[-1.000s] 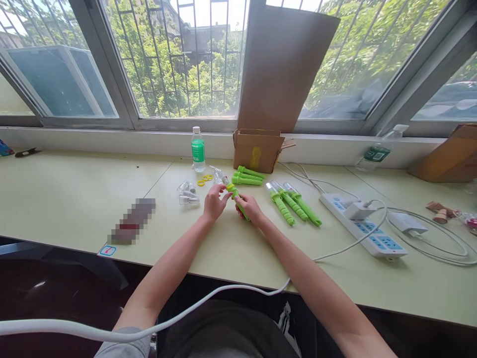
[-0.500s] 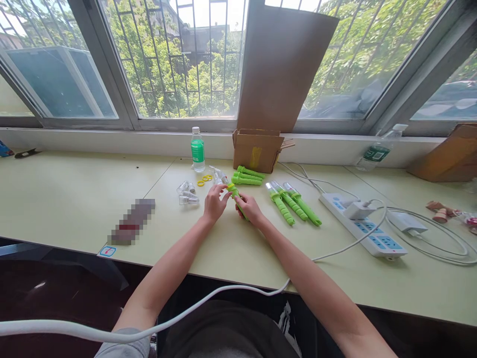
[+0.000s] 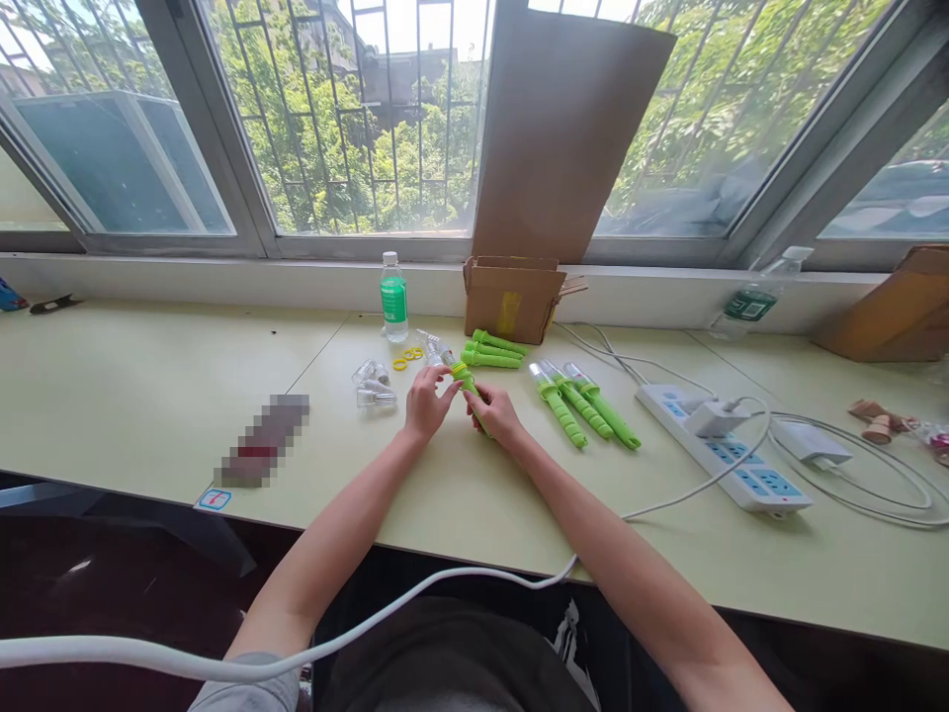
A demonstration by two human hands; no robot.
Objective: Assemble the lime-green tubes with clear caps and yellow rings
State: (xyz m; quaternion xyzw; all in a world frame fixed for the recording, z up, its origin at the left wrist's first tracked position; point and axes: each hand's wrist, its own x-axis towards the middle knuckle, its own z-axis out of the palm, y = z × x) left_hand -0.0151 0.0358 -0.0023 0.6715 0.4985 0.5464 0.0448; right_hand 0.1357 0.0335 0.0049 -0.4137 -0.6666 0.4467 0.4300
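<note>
Between both hands is a green plastic handle (image 3: 468, 380), tilted with its upper end away from me. A yellow ring (image 3: 459, 370) sits around that end, and a clear plastic tip (image 3: 446, 354) shows beyond it. My right hand (image 3: 499, 415) is closed around the handle's lower part. With fingers pinched near the ring, my left hand (image 3: 425, 403) grips the upper end; its fingertips are partly hidden. Loose clear plastic caps (image 3: 376, 396) lie left of my left hand. Behind them are several yellow rings (image 3: 400, 364).
Three green handles with clear tips (image 3: 563, 410) lie to the right, and more plain green handles (image 3: 490, 359) lie before a cardboard box (image 3: 511, 302). A water bottle (image 3: 394, 302) stands at the back. Right lies a power strip (image 3: 731, 460) with cables; a white cable (image 3: 415, 593) crosses before me.
The held handle has shifted very slightly in my hands. Both hands keep nearly the same place and grip; everything else on the table lies as before.
</note>
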